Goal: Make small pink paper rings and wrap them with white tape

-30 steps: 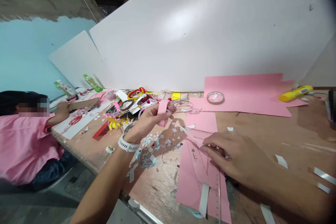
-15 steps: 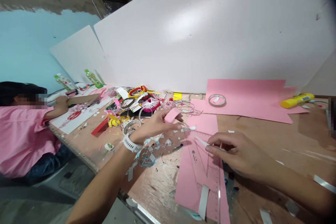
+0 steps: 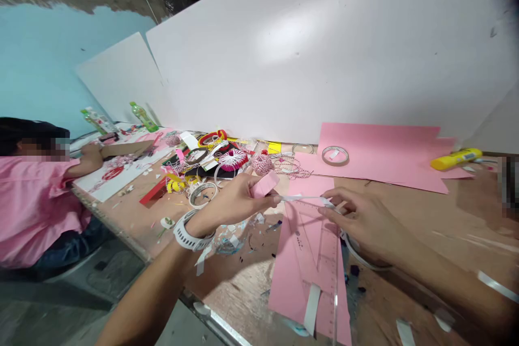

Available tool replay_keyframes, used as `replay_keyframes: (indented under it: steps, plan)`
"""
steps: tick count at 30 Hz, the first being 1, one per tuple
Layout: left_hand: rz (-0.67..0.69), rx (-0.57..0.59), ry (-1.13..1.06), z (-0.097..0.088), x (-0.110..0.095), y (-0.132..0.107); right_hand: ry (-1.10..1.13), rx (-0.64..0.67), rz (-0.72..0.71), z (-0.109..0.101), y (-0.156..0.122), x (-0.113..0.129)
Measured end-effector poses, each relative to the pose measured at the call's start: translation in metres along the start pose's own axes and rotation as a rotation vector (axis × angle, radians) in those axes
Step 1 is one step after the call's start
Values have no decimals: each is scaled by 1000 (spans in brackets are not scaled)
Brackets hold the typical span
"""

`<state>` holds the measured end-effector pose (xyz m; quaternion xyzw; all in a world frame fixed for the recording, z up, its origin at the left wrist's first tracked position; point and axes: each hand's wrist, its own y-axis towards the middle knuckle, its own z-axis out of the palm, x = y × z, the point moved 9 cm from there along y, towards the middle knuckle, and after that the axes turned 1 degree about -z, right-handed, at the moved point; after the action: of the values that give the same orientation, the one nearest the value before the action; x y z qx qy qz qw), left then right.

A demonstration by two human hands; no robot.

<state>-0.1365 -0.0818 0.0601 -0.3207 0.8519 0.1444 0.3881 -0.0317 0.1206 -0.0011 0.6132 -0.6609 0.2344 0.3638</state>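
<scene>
- Left hand [image 3: 233, 201] has come in toward the right hand [image 3: 367, 221], and a white strip [image 3: 304, 198] now stretches across the gap between them.
- Left hand is closed, with thumb and fingers pinching a pink paper piece [image 3: 264, 185] just above the strip's left end; whether the strip is held there too is hard to tell.
- Right hand is curled, its fingers [image 3: 336, 200] closed on the strip's right end, above the near pink sheet [image 3: 302, 275].
- A tape roll [image 3: 360, 258] now shows just below the right palm, partly hidden; I cannot tell whether the hand holds it.
- A clear ruler [image 3: 324, 275] lies on the near pink sheet, under the hands, with a white paper strip [image 3: 312, 308] at its near end.
- A watch [image 3: 190, 232] circles the left wrist; paper scraps [image 3: 231, 243] lie near it.
- Farther left, a craft pile [image 3: 211, 165] and a twine ball [image 3: 262, 163] sit near the left hand.
- At far right lie a wide pink sheet [image 3: 381, 157], a small tape ring [image 3: 335, 155] and a glue stick [image 3: 456, 159].
- At left, a co-worker [image 3: 36, 194] leans over the table.
</scene>
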Motion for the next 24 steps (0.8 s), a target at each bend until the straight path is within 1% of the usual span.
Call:
replay_keyframes:
  steps: [4, 7, 9, 11, 14, 16, 18, 19, 21, 22, 23, 24]
  plan:
    - [-18, -79, 42, -2, 4, -5, 74, -31, 29, -5, 10, -5]
    - [0, -109, 66, 0, 5, -5, 99, -37, -6, -4, 16, -9]
    - [15, -135, 81, 0, 4, -5, 51, -48, -34, -4, 19, -12]
    - [22, -163, 93, -2, 3, -6, -7, -64, -34, -7, 21, -18]
    - [20, -188, 101, -4, 4, -9, -102, -117, -6, -20, 21, -27]
    - [18, -181, 96, -4, 6, -10, -171, -169, -14, -31, 19, -25]
    - [25, -167, 84, -2, 6, -10, -221, -192, -71, -33, 16, -13]
    - [32, -159, 76, -1, 6, -10, -231, -178, -129, -29, 15, -1]
    - [47, -143, 60, 0, 5, -9, -222, -106, -279, -10, 14, 29]
    - [53, -134, 52, 0, 5, -9, -194, -60, -406, 2, 12, 49]
    - [57, -125, 45, 0, 4, -9, -175, -17, -468, 13, 13, 63]
    - [60, -116, 37, 0, 4, -8, -159, 6, -497, 23, 16, 75]
